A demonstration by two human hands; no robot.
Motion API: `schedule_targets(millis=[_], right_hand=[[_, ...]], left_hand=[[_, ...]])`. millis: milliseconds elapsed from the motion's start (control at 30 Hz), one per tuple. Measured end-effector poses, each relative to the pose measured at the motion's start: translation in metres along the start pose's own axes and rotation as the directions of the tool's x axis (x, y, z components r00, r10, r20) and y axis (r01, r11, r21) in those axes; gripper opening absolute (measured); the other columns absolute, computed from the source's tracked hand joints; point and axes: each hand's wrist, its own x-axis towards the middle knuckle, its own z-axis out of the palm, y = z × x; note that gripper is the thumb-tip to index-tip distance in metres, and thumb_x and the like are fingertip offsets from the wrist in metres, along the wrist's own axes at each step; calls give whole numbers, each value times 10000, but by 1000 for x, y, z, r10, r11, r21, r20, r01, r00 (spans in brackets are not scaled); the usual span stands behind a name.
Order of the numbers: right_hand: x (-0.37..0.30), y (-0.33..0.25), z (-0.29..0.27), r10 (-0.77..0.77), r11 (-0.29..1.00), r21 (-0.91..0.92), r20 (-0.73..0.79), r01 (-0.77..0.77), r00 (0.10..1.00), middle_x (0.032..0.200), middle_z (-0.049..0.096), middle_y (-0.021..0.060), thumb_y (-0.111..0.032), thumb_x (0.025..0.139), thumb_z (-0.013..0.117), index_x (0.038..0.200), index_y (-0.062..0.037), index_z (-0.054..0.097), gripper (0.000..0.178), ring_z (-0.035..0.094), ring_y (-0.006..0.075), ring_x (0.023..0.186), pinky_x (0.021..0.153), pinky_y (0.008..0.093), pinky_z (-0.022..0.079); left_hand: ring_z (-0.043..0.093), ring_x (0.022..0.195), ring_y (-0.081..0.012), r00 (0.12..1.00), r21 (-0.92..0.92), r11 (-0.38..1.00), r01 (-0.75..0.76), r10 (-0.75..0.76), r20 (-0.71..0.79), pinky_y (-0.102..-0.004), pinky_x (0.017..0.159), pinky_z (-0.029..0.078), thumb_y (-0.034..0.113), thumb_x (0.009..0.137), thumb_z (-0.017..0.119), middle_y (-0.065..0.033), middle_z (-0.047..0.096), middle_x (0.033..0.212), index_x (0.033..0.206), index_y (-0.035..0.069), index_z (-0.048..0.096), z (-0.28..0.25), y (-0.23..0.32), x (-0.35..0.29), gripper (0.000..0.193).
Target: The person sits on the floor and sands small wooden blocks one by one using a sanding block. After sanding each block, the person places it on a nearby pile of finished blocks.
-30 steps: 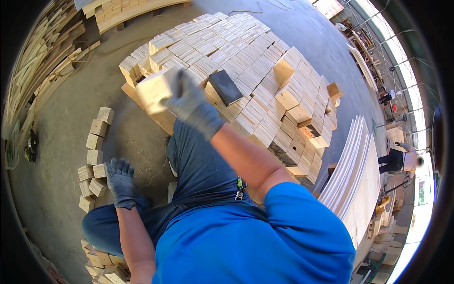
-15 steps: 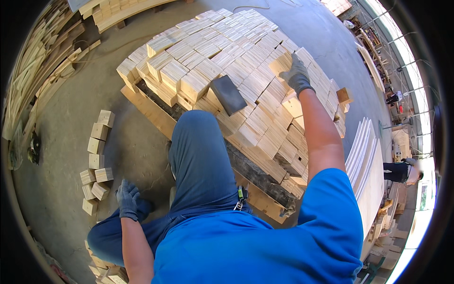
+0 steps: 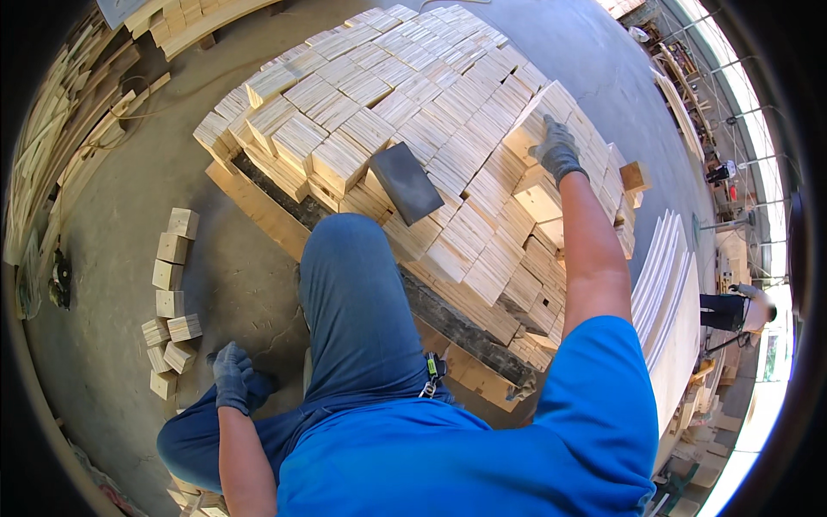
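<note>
My right hand, in a grey glove, reaches over the right part of a big stack of pale wooden blocks. Its fingers and thumb grip a wooden block whose end face turns toward me. Low on the left, my gloved left hand hovers by my bent leg, fingers loosely curled and apart, with nothing in them. Beside it, several loose wooden blocks form a crooked row on the floor. A dark grey block-shaped piece lies tilted on the stack's near side.
The stack rests on a wooden base next to my knee. Long timber strips lie at far left. White-edged sheets stand at right, and another person is farther off. More blocks sit behind my left leg.
My right hand has shifted slightly right and down at the gripped block, which shows more of itself. My left hand has curled its fingers a little. The view has shifted slightly.
</note>
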Motion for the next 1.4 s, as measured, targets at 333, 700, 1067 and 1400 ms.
schedule_targets(millis=[333,700,1067,1400], right_hand=[[-24,-10,13,33,992,-118,-109,-46,993,1486,596,88,-304,876,786,1431,-176,587,603,544,320,1408,1118,549,443],[-33,-45,-20,31,993,-107,-134,-46,990,1429,654,147,-390,863,790,1380,-110,623,611,604,365,1353,1104,538,477],[-111,-156,21,-517,818,179,-184,546,836,1535,544,275,-467,943,758,1543,-10,496,798,526,441,1411,1168,501,437],[-139,-196,42,-476,757,442,-133,482,869,1554,512,297,-470,1051,629,1575,21,464,737,543,450,1395,1190,473,420]], left_hand=[[470,551,-70,994,36,999,-12,8,110,-234,450,367,188,1048,676,29,564,782,1221,127,643,-12,-17,12,187],[460,544,-66,991,71,994,-83,75,115,-251,467,363,244,1049,656,68,525,731,952,211,617,11,-2,-14,110],[699,1140,-367,959,642,717,-271,258,116,-420,1007,526,444,965,707,-234,740,1220,1278,-16,713,9,13,-20,557],[670,1217,-390,948,670,683,-291,298,109,-436,1049,524,455,969,697,-222,706,1319,1301,15,718,5,-1,-5,552]])
